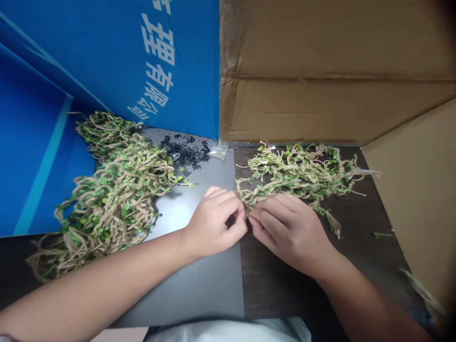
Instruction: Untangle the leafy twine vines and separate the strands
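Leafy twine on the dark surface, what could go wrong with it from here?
The leafy twine lies in overlapping loops, so a tug from the left hand or right hand, pinching at its near edge, might snag or tighten it. Leaves could come off in handling; a loose green sprig lies apart to the right. Black flakes beside the larger heap might catch in its strands.

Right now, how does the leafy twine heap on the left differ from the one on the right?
The left heap is larger and piled higher; the right heap is smaller and flatter.
The left heap lies beside the blue panels; the right heap lies before the cardboard.
The left hand and right hand are at the right heap's near edge; the left heap is apart from them.
Both are tangled tan twine with small green leaves.
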A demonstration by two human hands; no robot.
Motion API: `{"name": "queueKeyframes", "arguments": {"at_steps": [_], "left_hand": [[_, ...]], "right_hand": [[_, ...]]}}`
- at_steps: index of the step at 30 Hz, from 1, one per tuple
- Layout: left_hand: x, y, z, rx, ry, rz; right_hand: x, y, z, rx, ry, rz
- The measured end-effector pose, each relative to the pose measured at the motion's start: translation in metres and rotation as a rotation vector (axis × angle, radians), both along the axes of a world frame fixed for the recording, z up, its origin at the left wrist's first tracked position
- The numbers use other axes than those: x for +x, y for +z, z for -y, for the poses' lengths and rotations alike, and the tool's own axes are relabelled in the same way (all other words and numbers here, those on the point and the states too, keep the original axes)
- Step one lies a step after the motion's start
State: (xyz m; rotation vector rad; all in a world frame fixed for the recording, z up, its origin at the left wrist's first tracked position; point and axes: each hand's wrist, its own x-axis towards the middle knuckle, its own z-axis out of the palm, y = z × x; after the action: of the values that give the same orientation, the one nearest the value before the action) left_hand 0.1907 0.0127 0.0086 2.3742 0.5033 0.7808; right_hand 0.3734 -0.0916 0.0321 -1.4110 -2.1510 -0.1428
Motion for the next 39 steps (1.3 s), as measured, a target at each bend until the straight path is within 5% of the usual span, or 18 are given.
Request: {"name": "queueKeyframes", "arguments": {"at_steps": [19, 30, 39], "left_hand": [[-0.0011, 0.0027, 0.0047, -0.003, 0.031, 0.053], [-0.0002, 0.0023, 0.0032, 0.025, 0.106, 0.007], [-0.0006, 0.0017, 0.0013, -0.056, 0.109, 0.010]], "right_hand": [[-0.0027, -0.0048, 0.0005, 0.032, -0.011, -0.167], [-0.0066, -0.0032, 0.0016, 0.107, -0.149, -0.014], [-0.0064, -0.0012, 0.0012, 0.059, -0.006, 0.023]]}}
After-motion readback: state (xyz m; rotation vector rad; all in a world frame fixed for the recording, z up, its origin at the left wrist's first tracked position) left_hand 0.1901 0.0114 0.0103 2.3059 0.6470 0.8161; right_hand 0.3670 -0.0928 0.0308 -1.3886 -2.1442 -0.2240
